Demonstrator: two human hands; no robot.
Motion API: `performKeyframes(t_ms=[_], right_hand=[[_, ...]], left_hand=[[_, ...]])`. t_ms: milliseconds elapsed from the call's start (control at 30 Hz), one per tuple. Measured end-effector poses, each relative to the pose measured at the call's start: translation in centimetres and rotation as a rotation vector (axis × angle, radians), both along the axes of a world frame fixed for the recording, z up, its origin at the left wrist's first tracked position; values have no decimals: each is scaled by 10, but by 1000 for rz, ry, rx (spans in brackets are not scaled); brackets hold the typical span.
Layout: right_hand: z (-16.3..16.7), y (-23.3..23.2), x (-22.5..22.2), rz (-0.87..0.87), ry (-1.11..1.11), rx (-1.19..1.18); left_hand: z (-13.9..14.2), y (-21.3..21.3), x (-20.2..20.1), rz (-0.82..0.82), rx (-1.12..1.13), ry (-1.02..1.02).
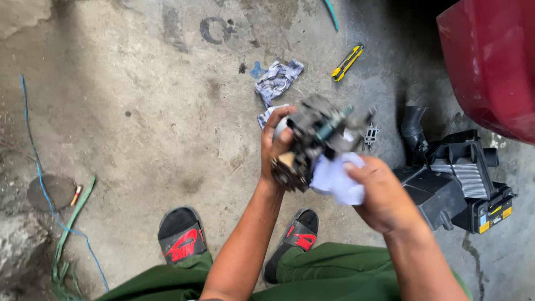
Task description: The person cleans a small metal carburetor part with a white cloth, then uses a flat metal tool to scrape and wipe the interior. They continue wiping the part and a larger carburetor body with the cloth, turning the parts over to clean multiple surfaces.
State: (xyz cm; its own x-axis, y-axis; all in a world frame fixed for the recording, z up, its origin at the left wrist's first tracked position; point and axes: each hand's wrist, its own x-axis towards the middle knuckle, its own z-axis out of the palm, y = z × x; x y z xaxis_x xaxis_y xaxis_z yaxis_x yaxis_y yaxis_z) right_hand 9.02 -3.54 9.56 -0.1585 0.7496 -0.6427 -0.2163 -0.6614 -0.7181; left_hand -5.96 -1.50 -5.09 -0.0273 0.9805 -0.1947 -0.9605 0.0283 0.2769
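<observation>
**Grimy engine part held over a concrete floor, cloth pressed against it**

Head view: At the centre of the frame, the left hand (277,151) grips a dirty metal engine part (312,139), fingers wrapped closed around its lower left side. The part's long axis runs from lower left to upper right, with a short stub sticking out at its upper right end. The right hand (384,195) sits just lower right of the part, fingers closed around a white cloth (334,178) that touches the part's lower right face. So the part lies up and to the left of the right hand, and both hands are in contact with it, 1 directly and 1 through the cloth.

Below the hands are 2 black and red sandals (181,237) and green trousers. On the floor (139,111), upper centre, lie a crumpled rag (277,79) and a yellow utility knife (348,62). At the right edge, close to the right hand, sit a black air filter housing (457,178) and a red vehicle body (490,61). The left half of the frame is mostly bare concrete, apart from a blue cord (39,178) at the far left.
</observation>
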Motion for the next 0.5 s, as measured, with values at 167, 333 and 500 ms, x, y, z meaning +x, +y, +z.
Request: performKeyframes(t_ms=[167, 333, 500], right_hand=[[43, 12, 29, -42, -227, 517], [44, 16, 3, 82, -626, 988], [8, 0, -61, 464, -1170, 1262]], left_hand=[[-13, 10, 4, -196, -61, -441], [-24, 10, 5, -300, -19, -677], [-26, -14, 34, -221, -13, -684]])
